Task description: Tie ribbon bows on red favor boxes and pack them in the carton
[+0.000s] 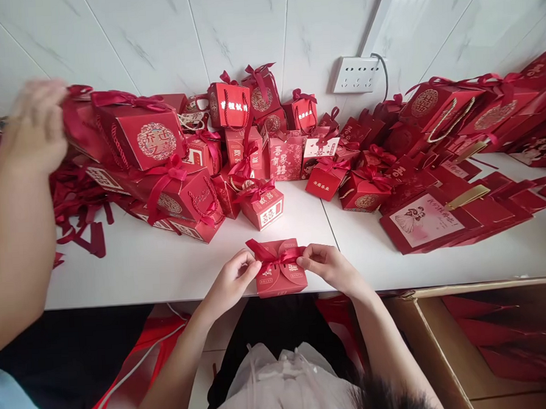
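Box (281, 284), small and red with rounded flaps and gold print, sits at the near edge of the white surface (185, 276), straight in front of you. Red ribbon (287, 256) lies across its top, gathered at the middle. Your left hand (235, 272) pinches the ribbon at the box's left side, thumb against finger; your right hand (327, 266) pinches it at the right side. Hands apart, the box between them.

Just beyond: a small red carton (261, 208) with a bow, upright. Behind it, a crowd of red gift boxes (233, 106) reaching back near the tiled wall (240, 23). To your left, larger bowed boxes (145, 135) piled up, loose ribbons (89, 229) beside them. Another person's hand (42, 122), blurred, is near that pile; its grip you cannot tell. To your right, flat red bags (474, 209) in a stack, the top one bearing a pale printed panel. Below them, an open cardboard box (438, 348) holds red pieces. Power strip (356, 75) on the wall.
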`<act>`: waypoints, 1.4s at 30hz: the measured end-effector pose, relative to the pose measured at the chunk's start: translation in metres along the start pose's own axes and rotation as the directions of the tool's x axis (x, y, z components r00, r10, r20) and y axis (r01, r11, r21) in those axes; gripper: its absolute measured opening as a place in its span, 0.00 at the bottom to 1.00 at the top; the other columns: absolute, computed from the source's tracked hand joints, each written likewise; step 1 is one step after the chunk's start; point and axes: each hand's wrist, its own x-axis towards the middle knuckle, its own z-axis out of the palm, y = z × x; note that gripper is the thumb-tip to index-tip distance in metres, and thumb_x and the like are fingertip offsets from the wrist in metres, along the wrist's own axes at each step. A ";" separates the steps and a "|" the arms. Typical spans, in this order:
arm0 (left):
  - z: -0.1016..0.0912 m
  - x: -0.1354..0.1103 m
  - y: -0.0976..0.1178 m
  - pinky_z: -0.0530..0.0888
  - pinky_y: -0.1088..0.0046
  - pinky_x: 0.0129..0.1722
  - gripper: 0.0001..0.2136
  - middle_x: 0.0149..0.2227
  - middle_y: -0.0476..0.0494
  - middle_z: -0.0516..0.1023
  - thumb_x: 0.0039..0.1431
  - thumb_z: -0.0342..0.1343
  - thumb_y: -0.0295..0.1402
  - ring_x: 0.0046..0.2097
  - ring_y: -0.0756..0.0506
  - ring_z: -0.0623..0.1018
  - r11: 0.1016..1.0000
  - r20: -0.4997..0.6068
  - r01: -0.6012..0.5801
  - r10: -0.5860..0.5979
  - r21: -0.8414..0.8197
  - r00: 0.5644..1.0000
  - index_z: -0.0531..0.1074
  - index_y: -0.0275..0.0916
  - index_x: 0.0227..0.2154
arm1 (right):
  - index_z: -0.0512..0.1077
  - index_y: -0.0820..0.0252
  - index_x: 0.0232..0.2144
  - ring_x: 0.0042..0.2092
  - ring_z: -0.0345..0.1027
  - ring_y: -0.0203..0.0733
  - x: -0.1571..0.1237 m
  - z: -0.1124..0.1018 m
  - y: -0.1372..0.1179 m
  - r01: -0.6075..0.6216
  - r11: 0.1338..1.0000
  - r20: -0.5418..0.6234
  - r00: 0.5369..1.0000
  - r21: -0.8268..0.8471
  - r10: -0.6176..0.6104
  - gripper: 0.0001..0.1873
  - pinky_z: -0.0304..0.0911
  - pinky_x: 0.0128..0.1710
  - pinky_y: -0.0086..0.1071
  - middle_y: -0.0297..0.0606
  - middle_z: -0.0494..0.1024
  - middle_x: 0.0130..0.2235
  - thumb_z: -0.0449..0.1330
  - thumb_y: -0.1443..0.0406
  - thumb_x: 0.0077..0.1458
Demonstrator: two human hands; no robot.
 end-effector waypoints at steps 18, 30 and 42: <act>-0.003 0.005 -0.016 0.63 0.75 0.29 0.15 0.26 0.52 0.58 0.61 0.44 0.41 0.28 0.51 0.61 0.996 0.007 -0.089 0.089 0.011 0.996 0.56 0.40 0.22 | 0.66 0.61 0.21 0.27 0.59 0.34 0.003 -0.023 0.010 -0.019 0.988 0.091 0.996 0.153 0.005 0.23 0.57 0.30 0.31 0.30 0.66 0.22 0.65 0.47 0.41; 0.011 0.006 0.028 0.69 0.67 0.42 0.06 0.32 0.46 0.72 0.61 0.50 0.31 0.39 0.45 0.70 0.697 -0.051 -0.402 0.531 0.594 0.846 0.70 0.40 0.30 | 0.74 0.61 0.29 0.32 0.68 0.37 0.076 0.014 -0.050 0.339 0.887 0.452 0.875 -0.314 -0.174 0.12 0.60 0.31 0.28 0.34 0.76 0.29 0.58 0.58 0.54; 0.020 0.007 0.017 0.70 0.67 0.42 0.03 0.33 0.48 0.75 0.60 0.54 0.28 0.39 0.45 0.71 0.633 0.005 -0.392 0.523 0.668 0.853 0.71 0.39 0.31 | 0.69 0.62 0.22 0.26 0.62 0.33 0.083 0.029 -0.042 0.348 0.894 0.359 0.902 -0.282 -0.238 0.07 0.56 0.28 0.28 0.30 0.71 0.23 0.57 0.65 0.50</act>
